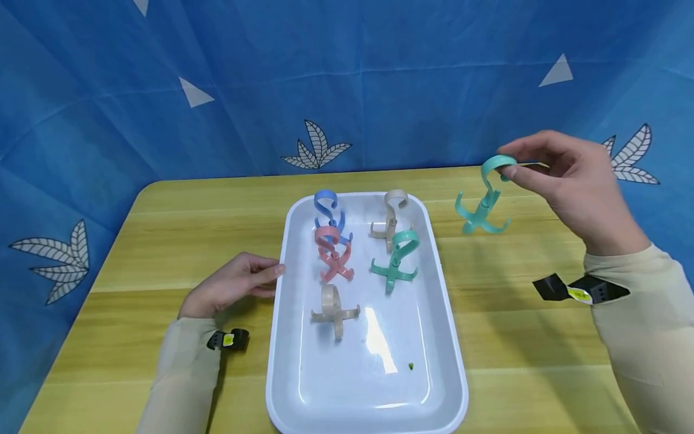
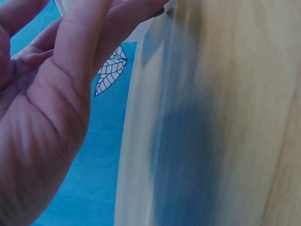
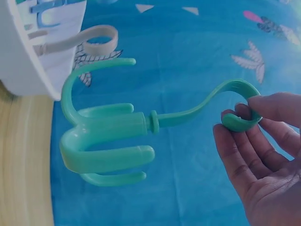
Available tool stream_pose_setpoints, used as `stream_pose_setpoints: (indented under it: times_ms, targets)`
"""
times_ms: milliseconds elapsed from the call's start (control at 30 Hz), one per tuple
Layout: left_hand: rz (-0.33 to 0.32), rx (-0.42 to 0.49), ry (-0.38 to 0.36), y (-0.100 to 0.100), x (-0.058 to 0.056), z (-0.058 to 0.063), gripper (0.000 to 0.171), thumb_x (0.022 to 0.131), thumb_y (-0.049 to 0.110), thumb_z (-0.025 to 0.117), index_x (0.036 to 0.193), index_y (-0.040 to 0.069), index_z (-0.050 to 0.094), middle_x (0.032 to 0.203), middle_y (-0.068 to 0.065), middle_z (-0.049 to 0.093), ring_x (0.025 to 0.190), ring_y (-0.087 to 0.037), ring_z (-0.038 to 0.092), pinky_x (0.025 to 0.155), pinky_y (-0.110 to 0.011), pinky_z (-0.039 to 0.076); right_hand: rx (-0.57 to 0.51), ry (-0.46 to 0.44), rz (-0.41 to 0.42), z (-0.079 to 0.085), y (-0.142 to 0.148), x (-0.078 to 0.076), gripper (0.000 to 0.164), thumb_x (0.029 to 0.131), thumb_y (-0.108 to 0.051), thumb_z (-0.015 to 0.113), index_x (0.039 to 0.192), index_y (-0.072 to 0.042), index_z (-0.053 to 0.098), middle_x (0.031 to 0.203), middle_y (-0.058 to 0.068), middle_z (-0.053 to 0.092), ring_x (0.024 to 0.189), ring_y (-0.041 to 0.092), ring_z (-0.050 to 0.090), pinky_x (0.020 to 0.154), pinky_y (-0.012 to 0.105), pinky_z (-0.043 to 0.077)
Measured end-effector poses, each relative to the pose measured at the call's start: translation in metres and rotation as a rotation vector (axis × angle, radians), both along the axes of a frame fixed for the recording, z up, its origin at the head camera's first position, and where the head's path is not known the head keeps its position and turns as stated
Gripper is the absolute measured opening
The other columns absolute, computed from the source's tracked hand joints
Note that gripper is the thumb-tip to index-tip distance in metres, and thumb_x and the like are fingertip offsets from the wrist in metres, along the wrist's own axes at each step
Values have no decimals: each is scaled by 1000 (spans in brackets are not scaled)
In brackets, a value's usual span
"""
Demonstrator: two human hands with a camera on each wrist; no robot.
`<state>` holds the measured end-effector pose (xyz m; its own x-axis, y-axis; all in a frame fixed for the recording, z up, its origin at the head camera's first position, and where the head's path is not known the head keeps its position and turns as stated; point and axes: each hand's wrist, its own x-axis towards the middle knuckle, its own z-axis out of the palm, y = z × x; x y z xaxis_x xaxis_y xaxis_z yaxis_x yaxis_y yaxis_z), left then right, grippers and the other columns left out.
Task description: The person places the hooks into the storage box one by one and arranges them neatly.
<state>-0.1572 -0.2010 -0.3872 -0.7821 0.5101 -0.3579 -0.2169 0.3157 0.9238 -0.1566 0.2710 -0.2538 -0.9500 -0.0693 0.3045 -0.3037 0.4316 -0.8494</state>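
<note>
My right hand (image 1: 575, 181) pinches the curled top of a turquoise four-pronged hanging hook (image 1: 482, 208) between thumb and fingers, raised to the right of the white tray (image 1: 455, 361). The right wrist view shows this hook (image 3: 113, 125) large, its prongs towards the tray. My left hand (image 1: 233, 280) grips the tray's left rim, thumb on top and fingers at the outer side. Inside the tray stand a blue hook (image 1: 326, 208), a pink hook (image 1: 335, 262), a green hook (image 1: 394, 271), a beige hook (image 1: 391, 220) at the back and another beige hook (image 1: 333, 313) nearer me.
A tiny green bit (image 1: 411, 366) lies in the front right of the tray. The wooden table (image 1: 135, 319) extends on both sides, its back edge against a blue patterned cloth (image 1: 379, 108).
</note>
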Motion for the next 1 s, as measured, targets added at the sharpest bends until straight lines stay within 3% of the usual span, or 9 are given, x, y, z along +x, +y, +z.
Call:
stream_pose_setpoints:
  times_ms: [367,600,767,1000]
  targets:
    - [-10,-6,5,0,1,-1,48,101,27,60,129,-11,58,122,-22,63,106,-30,66,85,-41,56,50,90,84,11,-12,32,27,87,12,67,113,7,68,108,14,64,91,19,64,78,18,53]
    - [1,-29,29,-1,-1,0,47,100,28,60,129,-10,59,121,-21,64,105,-30,66,85,-41,56,194,218,185,13,-21,50,36,78,23,68,109,5,70,107,12,65,97,18,61,85,18,52]
    - [-1,-35,33,0,-1,0,48,100,28,60,130,-10,58,122,-21,63,105,-30,66,85,-42,56,214,217,301,18,-28,59,42,75,26,69,109,2,71,103,12,66,97,21,61,86,22,53]
    - [-1,-38,29,-1,1,0,48,101,29,60,129,-10,58,122,-22,63,105,-30,66,85,-41,56,179,274,469,12,-38,63,37,78,18,72,108,-2,71,100,8,68,91,18,61,82,21,52]
